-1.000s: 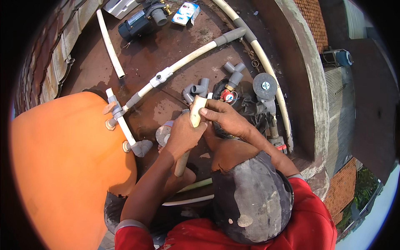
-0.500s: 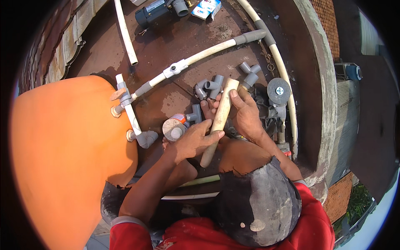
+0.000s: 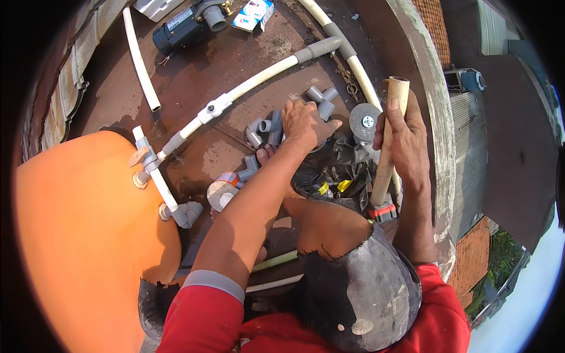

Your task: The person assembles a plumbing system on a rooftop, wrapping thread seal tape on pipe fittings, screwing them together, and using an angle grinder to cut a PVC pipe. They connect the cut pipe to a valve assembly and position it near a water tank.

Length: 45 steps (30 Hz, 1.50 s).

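My right hand [image 3: 406, 132] is closed round a short cream pipe [image 3: 384, 165], held upright at the right with its hollow end uppermost. My left hand [image 3: 303, 122] reaches across to the grey pipe fittings, thumb stretched out to the right and fingers bent downward. Its fingertips are partly hidden, and no held thing shows. Just left of it lie a grey elbow [image 3: 253, 133] and a grey tee [image 3: 274, 126]. Another grey tee [image 3: 323, 100] rests beyond the thumb. Below the hand is a crumpled black plastic bag [image 3: 335, 170] with yellow marks.
An orange tank [image 3: 94, 235] fills the left, with a valve [image 3: 147, 157] on its pipework. A joined white pipe run [image 3: 253, 82] crosses the floor. A grinder disc [image 3: 365, 122] stands near my right hand. A round tin [image 3: 221, 195] sits by my foot; a pump [image 3: 182, 29] lies far back.
My left hand has let go of the cream pipe and moved forward to the fittings. My right hand has carried the pipe rightward and turned it more upright. The view has shifted right.
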Available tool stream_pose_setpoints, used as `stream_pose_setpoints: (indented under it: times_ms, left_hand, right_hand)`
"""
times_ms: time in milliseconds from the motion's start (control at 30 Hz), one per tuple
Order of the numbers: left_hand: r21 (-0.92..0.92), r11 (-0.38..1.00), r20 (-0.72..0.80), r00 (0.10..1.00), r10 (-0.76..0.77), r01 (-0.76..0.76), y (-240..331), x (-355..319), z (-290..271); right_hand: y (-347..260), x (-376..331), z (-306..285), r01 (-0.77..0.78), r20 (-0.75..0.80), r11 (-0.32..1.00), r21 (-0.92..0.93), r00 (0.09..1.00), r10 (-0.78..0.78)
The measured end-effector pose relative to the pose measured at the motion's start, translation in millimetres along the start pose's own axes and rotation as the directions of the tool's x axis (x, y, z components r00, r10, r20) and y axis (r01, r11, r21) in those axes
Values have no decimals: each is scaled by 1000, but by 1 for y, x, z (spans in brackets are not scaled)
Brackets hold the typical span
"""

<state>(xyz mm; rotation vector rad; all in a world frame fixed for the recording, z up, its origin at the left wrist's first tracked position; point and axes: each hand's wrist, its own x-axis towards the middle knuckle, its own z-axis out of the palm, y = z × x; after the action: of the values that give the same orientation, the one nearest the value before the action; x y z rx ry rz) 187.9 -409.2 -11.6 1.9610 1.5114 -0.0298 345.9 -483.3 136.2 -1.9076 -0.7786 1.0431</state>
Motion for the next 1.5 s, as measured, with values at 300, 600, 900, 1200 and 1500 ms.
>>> stream_pose_setpoints:
  times_ms: [300,600,900,1200,1500]
  left_hand:
    - [-636,732,-87,965,249,-246,-24,-16,7]
    - [-371,874,95,923,372,-314,-5,-54,-88]
    - [131,907,379,866,327,-400,-7,-51,-143]
    - [180,913,279,909,310,-367,-19,-61,-143]
    - [297,891,219,932,288,-345,-16,-68,-141]
  right_hand:
    - [15,5,-28,463,376,635,-618,884,-279]
    - [-21,7,-31,689,663,304,-658,722,-201]
    - [-28,-6,4,794,735,163,-585,605,-305]
    - [-28,20,23,658,790,539,-526,613,22]
    - [-16,52,36,658,879,679,-326,475,-37]
